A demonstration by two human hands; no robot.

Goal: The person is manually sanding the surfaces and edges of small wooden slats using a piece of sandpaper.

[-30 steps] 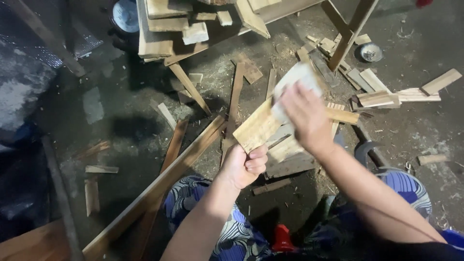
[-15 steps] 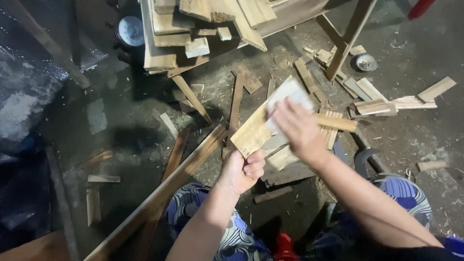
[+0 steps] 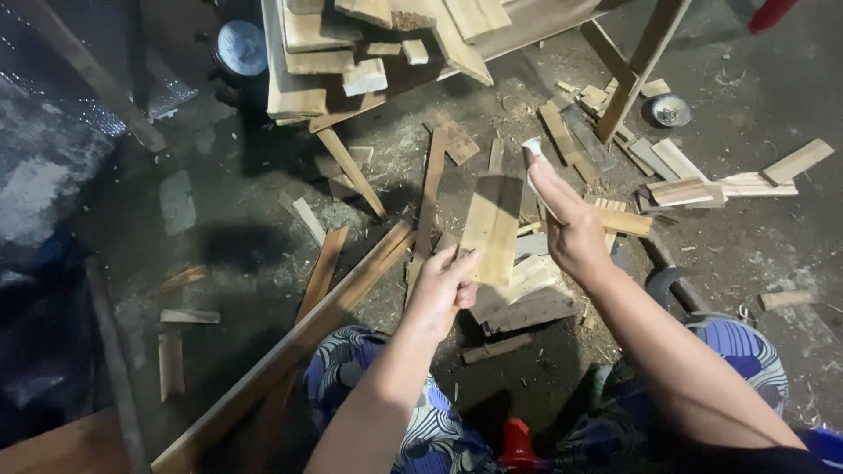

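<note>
While the left hand (image 3: pixel 439 294) grips the bottom end of a flat wood piece (image 3: pixel 493 226), the piece now stands almost straight up. A moment ago it leaned over to one side, with the right hand pressed flat on top of it. The left fingers (image 3: pixel 457 263) are curled tight around the wood, with the thumb on the near face.

The right hand (image 3: pixel 571 230) has come off the wood and is now just beside its right edge. Its fingers are closed on a small pale sheet (image 3: pixel 537 167), maybe sandpaper. The sheet sticks up past the fingertips. It looks like it is not touching the wood, though this is hard to tell. So the rubbing seems to have stopped for now, and the person may be turning the wood to look at it or to start on another side.

Below the fingers lies a pile of short boards (image 3: pixel 527 294) on the dark floor (image 3: pixel 219 228). A long plank (image 3: pixel 290 351) runs down to the left of the left hand. Past the fingertips, farther away, stands a wooden frame (image 3: pixel 369 53) stacked with more cut pieces. To the right of the right hand lie scraps (image 3: pixel 729 180).
</note>
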